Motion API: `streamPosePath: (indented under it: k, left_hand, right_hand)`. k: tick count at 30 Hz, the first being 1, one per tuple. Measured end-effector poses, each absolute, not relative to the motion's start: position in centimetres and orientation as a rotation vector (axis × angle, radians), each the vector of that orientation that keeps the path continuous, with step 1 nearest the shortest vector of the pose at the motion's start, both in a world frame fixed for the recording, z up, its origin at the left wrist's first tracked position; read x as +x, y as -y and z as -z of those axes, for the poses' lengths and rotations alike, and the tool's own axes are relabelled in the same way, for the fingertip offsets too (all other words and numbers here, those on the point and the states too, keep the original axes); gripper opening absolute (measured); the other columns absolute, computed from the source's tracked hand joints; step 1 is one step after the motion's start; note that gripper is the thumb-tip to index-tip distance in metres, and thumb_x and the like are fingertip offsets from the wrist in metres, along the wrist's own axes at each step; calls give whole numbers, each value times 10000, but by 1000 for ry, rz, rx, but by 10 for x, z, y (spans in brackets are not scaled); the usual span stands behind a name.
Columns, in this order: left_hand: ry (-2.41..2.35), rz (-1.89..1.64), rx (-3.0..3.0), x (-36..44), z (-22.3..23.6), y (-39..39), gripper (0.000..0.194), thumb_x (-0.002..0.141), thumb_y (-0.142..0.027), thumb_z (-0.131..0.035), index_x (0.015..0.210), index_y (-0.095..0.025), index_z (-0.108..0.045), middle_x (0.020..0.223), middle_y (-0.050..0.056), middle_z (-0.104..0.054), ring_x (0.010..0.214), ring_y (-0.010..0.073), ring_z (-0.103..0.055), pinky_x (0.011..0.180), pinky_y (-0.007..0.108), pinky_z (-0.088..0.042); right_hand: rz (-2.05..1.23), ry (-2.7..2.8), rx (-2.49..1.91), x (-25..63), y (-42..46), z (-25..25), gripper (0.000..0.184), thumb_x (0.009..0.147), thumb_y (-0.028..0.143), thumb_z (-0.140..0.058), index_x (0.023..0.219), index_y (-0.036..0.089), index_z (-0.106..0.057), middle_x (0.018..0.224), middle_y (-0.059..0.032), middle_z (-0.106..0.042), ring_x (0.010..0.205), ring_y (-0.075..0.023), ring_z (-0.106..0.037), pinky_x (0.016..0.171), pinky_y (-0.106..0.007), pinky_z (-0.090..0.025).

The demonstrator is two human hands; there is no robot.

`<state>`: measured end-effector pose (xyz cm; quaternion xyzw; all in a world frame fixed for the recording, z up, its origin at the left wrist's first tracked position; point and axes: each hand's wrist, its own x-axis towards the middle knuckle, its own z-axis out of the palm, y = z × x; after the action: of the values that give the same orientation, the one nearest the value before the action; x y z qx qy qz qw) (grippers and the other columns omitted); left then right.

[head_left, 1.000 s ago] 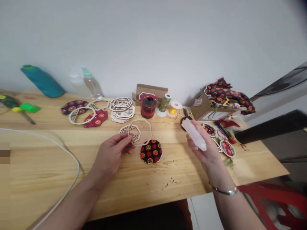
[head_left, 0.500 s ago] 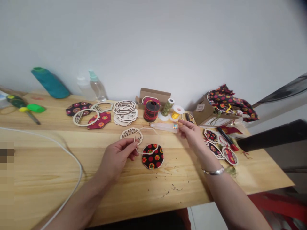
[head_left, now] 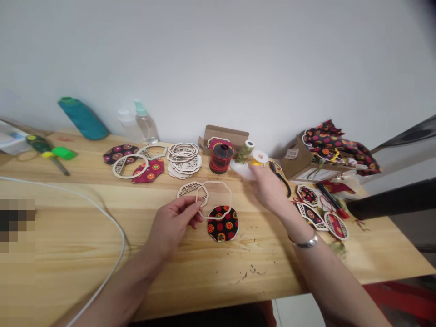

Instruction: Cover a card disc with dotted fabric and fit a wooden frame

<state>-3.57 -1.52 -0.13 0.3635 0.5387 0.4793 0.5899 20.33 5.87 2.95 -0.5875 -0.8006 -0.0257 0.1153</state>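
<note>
Pinching a thin wooden frame (head_left: 214, 199) between thumb and fingers, the left hand (head_left: 172, 226) holds it upright just above the bench (head_left: 238, 284), its rim crossing a fretwork wooden piece (head_left: 191, 192) held against it. The frame's lower edge overlaps a black fabric disc (head_left: 223, 224) printed with red and yellow rosettes, which lies flat just beyond the hand. The right hand (head_left: 270, 190), raised and well apart from the left, closes its fingers around a pale plastic bottle (head_left: 240, 169), blurred and partly hidden. Behind it stand a red-and-black spool (head_left: 221, 159), a green thread cone (head_left: 247, 151) and a cardboard box (head_left: 223, 138). A stack of fretwork rings (head_left: 184, 159) sits back from the left hand. Finished fabric-and-wood ornaments (head_left: 322, 211) lie to the right, near the bench's right edge, beside a carton (head_left: 296, 159) topped with printed cloth (head_left: 340, 147). A wide stretch of pale pine, flecked with thread clippings (head_left: 252, 272), runs between the hands and the near edge. A white cable (head_left: 112, 218) curves across the left side, and a teal cone (head_left: 83, 125) leans against the wall (head_left: 218, 59).
</note>
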Motion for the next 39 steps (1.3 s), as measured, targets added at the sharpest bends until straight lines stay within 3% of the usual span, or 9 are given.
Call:
streamPosePath:
  k: [5,11,17,21,23,25,29,32,39]
  left_hand:
    - [-1258,-1057,885,-34,1,16,337,706,-321,-720,981,-134,-669,545,-27,-644,496,105,-571,458,194,-460]
    - [-1259,-1031,921,-35,1,16,341,722,-359,-690,970,-125,-666,559,-9,-657,502,119,-592,465,212,-470]
    - [-1260,-979,938,-31,-3,18,309,735,-359,-669,937,-125,-677,542,-3,-652,494,121,-600,467,217,-479]
    - [-1276,-983,943,-29,-4,19,288,719,-337,-675,920,-130,-679,563,-5,-656,489,126,-612,448,221,-481]
    - [-1276,-974,943,-28,-4,19,272,721,-325,-671,912,-131,-677,561,-7,-653,477,121,-607,441,218,-481]
    - [-1277,-949,948,-26,-4,21,259,729,-316,-665,908,-129,-673,545,-9,-648,453,113,-591,442,217,-483]
    - [-1257,-877,989,-23,-2,24,252,746,-307,-658,925,-129,-668,515,-11,-646,420,104,-574,440,215,-484]
    - [-1237,-889,1026,-20,1,25,272,733,-297,-680,952,-138,-659,530,-12,-659,422,108,-586,432,213,-490]
    - [-1275,-897,1093,-18,5,24,201,751,-285,-669,907,-161,-690,560,-1,-671,459,122,-619,454,231,-533]
  right_hand:
    - [-452,1695,-1526,213,-73,-18,261,783,342,-560,984,175,-560,814,-48,-622,704,-196,-558,634,-326,-453]
    - [-541,1643,-1568,193,-90,0,187,684,302,-606,815,184,-541,670,3,-555,623,-171,-517,603,-317,-416]
    - [-590,1691,-1600,192,-88,-2,217,679,293,-628,849,164,-591,668,-3,-584,609,-162,-519,607,-314,-413]
    - [-568,1704,-1761,197,-71,-16,329,649,298,-699,934,146,-635,781,-49,-664,624,-159,-564,606,-308,-422]
    - [-544,1706,-1833,198,-54,-23,192,724,329,-643,789,150,-668,683,-45,-652,574,-148,-540,581,-306,-405]
    - [-795,1725,-1744,196,-34,-26,260,789,377,-571,695,163,-684,562,-23,-616,497,-128,-490,520,-288,-384]
    - [-1263,1622,-1492,188,-6,-18,219,710,352,-665,821,177,-736,728,-40,-720,594,-135,-569,579,-285,-453]
    - [-1336,1511,-1489,186,-2,-8,197,683,337,-688,780,170,-731,733,-38,-722,609,-127,-577,586,-275,-465]
    - [-1277,1507,-1562,188,-4,4,236,727,345,-632,812,164,-758,481,20,-574,424,-91,-435,424,-244,-364]
